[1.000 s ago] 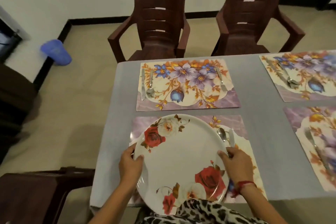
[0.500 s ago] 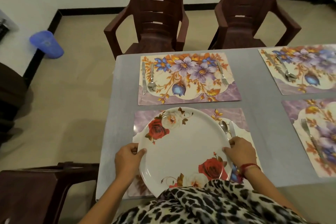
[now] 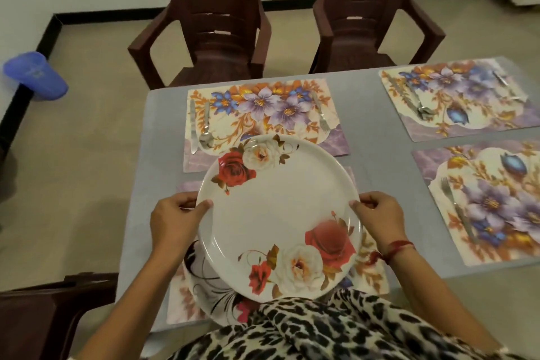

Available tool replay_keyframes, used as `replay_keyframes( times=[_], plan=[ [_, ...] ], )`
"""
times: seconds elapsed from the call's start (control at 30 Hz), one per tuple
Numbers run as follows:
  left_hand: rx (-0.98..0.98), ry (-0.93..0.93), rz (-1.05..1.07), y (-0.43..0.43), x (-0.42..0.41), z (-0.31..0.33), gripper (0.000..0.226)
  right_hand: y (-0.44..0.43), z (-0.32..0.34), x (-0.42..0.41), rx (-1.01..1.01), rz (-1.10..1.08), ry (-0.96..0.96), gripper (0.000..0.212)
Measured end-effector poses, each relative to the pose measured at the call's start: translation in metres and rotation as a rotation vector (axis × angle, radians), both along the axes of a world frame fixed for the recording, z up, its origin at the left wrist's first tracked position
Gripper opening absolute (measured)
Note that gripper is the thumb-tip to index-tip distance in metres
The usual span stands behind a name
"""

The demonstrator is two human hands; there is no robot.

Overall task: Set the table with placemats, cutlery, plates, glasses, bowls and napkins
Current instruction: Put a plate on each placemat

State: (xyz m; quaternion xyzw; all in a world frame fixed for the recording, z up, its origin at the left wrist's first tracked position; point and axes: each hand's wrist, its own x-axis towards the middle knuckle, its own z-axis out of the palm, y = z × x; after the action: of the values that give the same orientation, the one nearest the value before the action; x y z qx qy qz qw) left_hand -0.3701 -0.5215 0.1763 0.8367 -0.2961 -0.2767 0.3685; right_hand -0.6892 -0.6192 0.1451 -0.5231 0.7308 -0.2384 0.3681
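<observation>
And the rose plate (image 3: 277,207) is up off the mat now! Half a second ago it lay low on the near placemat (image 3: 371,275); now it hangs above it, its far rim over the near edge of the far placemat (image 3: 263,114). The left hand (image 3: 172,222) grips the left rim, thumb on top and fingers curled under. Beneath, newly in sight, a second plate (image 3: 210,280) with black swirls and a pink flower sits on the near placemat. The right hand (image 3: 377,219), a red thread (image 3: 400,247) at its wrist, pinches the right rim the same way, thumb over and fingers tucked below.

On the floor at far left, the blue bin (image 3: 35,76) is blurred. A dark chair (image 3: 43,307) at lower left is cut by the frame. On the far placemat the knife (image 3: 193,126) and spoon (image 3: 206,128) lie at the left, the fork (image 3: 321,117) at the right, all clear of the plate. The spoon and knife seen earlier by the right hand are now hidden under the raised plate. The lower plate shows only a crescent; the rest is covered by the rose plate and the leopard-print cloth (image 3: 336,327). Two brown chairs (image 3: 216,23) behind the grey table (image 3: 374,114) lose their tops to the frame. At the right, two more placemats (image 3: 461,102) run off the edge, their cutlery smeared and hard to read
</observation>
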Motion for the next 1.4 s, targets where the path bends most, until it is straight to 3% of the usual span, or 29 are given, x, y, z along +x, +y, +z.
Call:
replay_keyframes(
  times=[0.33,0.53,0.7,0.97,1.17,1.27,1.4],
  plan=[
    [-0.083,0.066,-0.228,-0.092,-0.229,-0.009,0.017,-0.062,-0.011,-0.232,-0.099,-0.21,-0.034,0.01],
    [-0.033,0.122,-0.234,-0.144,-0.395,-0.027,0.018,-0.11,-0.014,-0.394,-0.087,-0.259,0.041,0.014],
    [0.025,0.112,-0.209,-0.172,-0.483,-0.032,0.015,-0.139,-0.008,-0.48,-0.067,-0.245,0.119,0.017],
    [0.102,0.083,-0.188,-0.189,-0.539,-0.043,0.012,-0.165,-0.036,-0.529,-0.02,-0.176,0.243,0.022],
    [0.159,0.035,-0.243,-0.194,-0.541,-0.048,0.016,-0.169,-0.041,-0.53,-0.012,-0.127,0.297,0.02],
    [0.189,0.014,-0.276,-0.193,-0.541,-0.047,0.008,-0.171,-0.032,-0.525,0.017,-0.105,0.352,0.016],
    [0.203,0.045,-0.22,-0.183,-0.536,-0.045,0.006,-0.174,-0.018,-0.519,0.01,-0.081,0.367,0.013]
  ],
)
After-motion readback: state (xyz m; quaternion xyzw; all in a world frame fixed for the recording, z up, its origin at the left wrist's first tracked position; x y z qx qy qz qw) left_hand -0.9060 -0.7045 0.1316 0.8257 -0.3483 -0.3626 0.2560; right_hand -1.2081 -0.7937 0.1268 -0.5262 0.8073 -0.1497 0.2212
